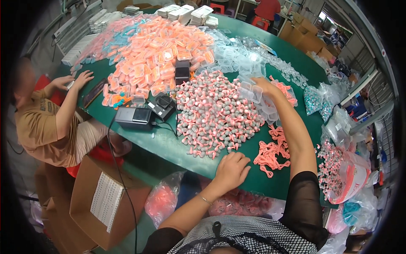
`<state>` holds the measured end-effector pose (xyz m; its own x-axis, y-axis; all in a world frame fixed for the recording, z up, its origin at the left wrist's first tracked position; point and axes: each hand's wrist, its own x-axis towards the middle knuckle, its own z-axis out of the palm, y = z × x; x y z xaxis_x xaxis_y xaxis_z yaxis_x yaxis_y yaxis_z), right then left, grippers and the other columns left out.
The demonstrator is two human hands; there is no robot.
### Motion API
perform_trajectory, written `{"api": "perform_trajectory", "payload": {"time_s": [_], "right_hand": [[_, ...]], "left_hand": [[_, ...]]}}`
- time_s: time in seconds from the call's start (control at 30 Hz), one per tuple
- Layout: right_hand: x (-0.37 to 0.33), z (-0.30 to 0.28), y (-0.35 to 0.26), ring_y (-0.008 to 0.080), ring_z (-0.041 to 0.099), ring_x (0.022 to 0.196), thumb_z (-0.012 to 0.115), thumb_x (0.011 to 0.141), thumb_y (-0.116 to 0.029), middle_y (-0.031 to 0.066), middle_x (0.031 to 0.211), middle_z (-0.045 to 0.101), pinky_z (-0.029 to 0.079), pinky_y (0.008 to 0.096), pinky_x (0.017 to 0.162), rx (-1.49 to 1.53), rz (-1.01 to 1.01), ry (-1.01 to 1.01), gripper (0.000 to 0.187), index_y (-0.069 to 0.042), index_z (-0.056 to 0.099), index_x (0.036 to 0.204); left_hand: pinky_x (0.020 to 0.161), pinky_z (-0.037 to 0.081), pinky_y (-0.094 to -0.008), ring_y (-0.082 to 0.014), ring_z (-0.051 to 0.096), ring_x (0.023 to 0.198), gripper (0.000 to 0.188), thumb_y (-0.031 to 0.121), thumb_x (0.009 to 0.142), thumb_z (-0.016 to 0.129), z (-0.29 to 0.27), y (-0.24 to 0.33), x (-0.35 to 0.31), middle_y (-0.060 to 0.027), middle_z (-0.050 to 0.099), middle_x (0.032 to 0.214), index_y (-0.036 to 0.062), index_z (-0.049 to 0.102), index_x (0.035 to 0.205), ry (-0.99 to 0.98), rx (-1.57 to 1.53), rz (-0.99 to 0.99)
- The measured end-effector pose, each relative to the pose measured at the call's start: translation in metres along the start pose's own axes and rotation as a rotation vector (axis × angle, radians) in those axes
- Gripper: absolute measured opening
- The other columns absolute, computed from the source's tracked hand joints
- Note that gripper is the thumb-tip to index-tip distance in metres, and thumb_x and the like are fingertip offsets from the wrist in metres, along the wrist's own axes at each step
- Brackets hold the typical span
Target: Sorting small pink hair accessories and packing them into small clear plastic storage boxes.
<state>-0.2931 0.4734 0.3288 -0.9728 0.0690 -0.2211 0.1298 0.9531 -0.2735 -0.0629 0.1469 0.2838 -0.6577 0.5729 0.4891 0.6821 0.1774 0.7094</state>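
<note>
1. Right hand (pixel 265 86) first: on my feed it reaches to the far right side of the pink-and-grey heap (pixel 215 112), which I take as my landmark. Its fingers are among clear plastic boxes (pixel 251 92); I cannot tell whether they grip one.
2. Left hand (pixel 231 169) rests palm down at the table edge, just on the near side of the heap. I see the fingers loosely bent, but cannot tell whether anything lies under them.
3. Green table (pixel 169 146): it spreads under the heap and well beyond it.
4. Co-worker (pixel 48 122) in a tan shirt: I see this person seated well left of the heap.
5. Orange cases (pixel 156 55): a broad pile, beyond the heap and to its left.
6. Landmark heap: many small pieces, pink with grey rounded parts.
7. Clear boxes: tumbled together beyond the heap and to its right.
8. Pink cords (pixel 270 156): a loose tangle just right of the heap, beside the right forearm.
9. Black box (pixel 134 116): left of the heap, with a cable.
</note>
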Motion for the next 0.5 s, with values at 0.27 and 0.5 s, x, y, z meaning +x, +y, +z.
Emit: {"api": "perform_trajectory", "payload": {"time_s": [0.27, 0.5], "right_hand": [[-0.090, 0.004, -0.028, 0.0301, 0.061, 0.113, 0.068, 0.082, -0.039, 0.0205, 0.120, 0.065, 0.047, 0.0388, 0.095, 0.216, -0.162, 0.069, 0.062, -0.005, 0.056, 0.133], [-0.127, 0.030, 0.000, 0.0344, 0.060, 0.115, 0.063, 0.090, -0.037, 0.0194, 0.120, 0.064, 0.046, 0.0434, 0.094, 0.025, -0.077, 0.678, 0.050, -0.008, 0.055, 0.130]], "left_hand": [[0.078, 0.048, -0.0413, -0.0306, 0.059, 0.090, 0.018, 0.015, 0.078, 0.071, 0.003, -0.002, -0.010, -0.0091, 0.061, 0.093, 0.0065, 0.066, 0.094, 0.042, 0.061, 0.005], [0.078, 0.048, -0.0412, -0.0291, 0.060, 0.089, 0.014, 0.014, 0.077, 0.070, 0.014, -0.007, -0.005, -0.0089, 0.061, 0.088, 0.0073, 0.067, 0.089, 0.070, 0.056, 0.053]]}}
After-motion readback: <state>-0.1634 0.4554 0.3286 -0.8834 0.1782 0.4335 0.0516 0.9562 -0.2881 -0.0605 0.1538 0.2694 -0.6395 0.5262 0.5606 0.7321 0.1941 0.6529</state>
